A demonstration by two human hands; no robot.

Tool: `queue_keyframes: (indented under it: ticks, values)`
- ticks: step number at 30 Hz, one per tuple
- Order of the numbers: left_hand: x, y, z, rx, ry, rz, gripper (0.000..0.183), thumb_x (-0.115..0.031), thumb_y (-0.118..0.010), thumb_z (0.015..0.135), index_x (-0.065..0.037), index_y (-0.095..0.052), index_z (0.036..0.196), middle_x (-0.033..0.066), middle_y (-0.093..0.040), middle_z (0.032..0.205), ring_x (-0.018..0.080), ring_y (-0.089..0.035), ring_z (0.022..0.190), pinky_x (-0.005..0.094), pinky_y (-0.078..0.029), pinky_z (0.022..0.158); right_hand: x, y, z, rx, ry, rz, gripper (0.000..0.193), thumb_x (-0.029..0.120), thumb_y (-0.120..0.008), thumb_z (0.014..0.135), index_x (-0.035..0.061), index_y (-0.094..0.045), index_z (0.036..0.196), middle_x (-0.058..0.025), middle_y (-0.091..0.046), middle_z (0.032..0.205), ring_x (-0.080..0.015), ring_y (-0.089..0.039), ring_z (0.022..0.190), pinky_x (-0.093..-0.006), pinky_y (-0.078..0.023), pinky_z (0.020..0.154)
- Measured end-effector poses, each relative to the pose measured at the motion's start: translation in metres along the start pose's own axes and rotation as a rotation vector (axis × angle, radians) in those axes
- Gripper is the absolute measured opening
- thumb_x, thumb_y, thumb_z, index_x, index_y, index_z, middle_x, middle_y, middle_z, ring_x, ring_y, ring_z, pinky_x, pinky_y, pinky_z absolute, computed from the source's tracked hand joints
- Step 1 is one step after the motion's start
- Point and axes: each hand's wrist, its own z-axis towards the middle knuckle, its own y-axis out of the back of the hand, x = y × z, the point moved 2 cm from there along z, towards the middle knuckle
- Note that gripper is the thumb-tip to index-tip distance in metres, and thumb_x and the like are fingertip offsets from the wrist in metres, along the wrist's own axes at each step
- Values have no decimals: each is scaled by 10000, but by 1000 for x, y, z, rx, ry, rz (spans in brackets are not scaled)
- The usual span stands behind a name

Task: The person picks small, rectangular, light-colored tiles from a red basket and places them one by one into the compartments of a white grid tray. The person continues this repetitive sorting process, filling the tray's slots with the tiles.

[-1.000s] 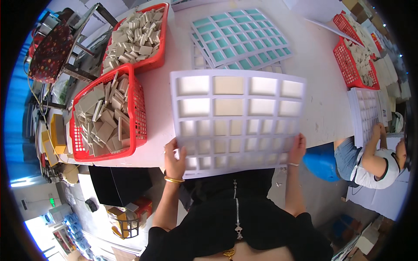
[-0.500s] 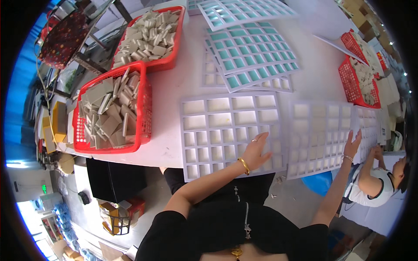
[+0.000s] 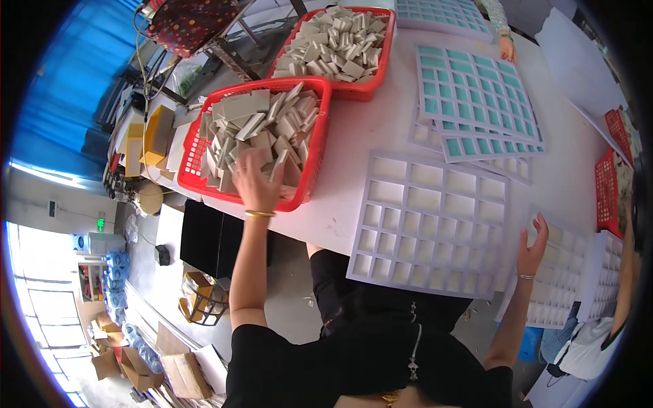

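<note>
My left hand [image 3: 257, 183] is over the near red plastic basket [image 3: 320, 153], fingers spread against a heap of flat off-white rectangular pieces [image 3: 245, 107]. Its fingertips are slightly smeared, and no piece shows gripped in it. In front of me on the table lies a white grid tray [image 3: 416, 199] with larger compartments at the far side and smaller ones nearer. To its right, my right hand [image 3: 532, 250] has its fingers apart and holds nothing. It is beside a second white grid tray [image 3: 561, 272], partly behind the hand and forearm.
A second red basket [image 3: 389, 47] of similar pieces stands behind the first. Overlapping teal-bottomed grid trays [image 3: 469, 88] lie farther back, near another person's hand [image 3: 507, 49]. At the right are more red baskets [image 3: 607, 187] and a person in white [image 3: 592, 347].
My left hand has moved from the near white tray leftward to the red basket. The view has swung left. At the far side another person's hand has come into view.
</note>
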Motion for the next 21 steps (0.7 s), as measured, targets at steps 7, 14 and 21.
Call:
queue_keyframes:
  ticks: [7,14,21]
  values:
    - [29,-10,7,475,98,394,673,-370,-729,704,-163,-470,1289,131,-566,1241,346,-333,1310,527,-241,1052,53,-22,2,99,28,113,480,23,-595,820,20,-479,1286,-139,-511,1261,-245,-552,1050,-363,-427,947]
    - [49,-24,23,435,33,194,208,-169,-684,695,-119,-661,896,109,-562,1093,328,-523,1067,427,-470,829,72,-32,-4,135,55,111,413,11,-597,807,13,-533,1214,-134,-537,1227,-239,-578,972,-343,-463,882]
    - [42,-9,14,105,57,45,161,-176,-692,762,-45,-638,837,126,-607,884,337,-604,804,440,-480,688,96,-46,-8,194,160,148,332,19,-614,801,18,-577,1130,-120,-596,1103,-214,-587,888,-327,-474,824]
